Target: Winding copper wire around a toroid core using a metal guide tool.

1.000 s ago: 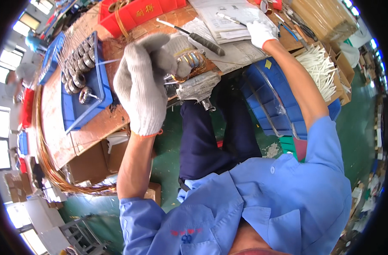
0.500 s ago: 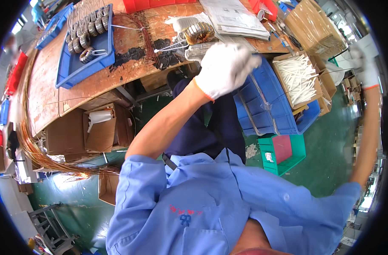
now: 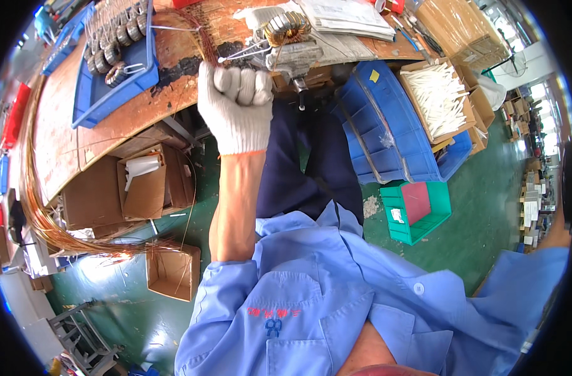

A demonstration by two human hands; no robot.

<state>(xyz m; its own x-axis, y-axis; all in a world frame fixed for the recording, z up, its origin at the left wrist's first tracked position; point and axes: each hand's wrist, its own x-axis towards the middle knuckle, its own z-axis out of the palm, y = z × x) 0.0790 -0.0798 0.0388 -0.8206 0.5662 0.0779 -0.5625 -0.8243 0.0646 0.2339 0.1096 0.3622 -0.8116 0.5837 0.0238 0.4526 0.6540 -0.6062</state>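
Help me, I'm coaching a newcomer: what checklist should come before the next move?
1. Left hand gloved: ok.
2. Left hand off the coil's ring: ok, fist apart from it.
3. Left fist empty: cannot tell, the curl hides the palm.
4. Right hand in view: not ok, only part of its arm shows.
5. Coil gripped by the vise: cannot tell.
6. Tray on the table: ok.
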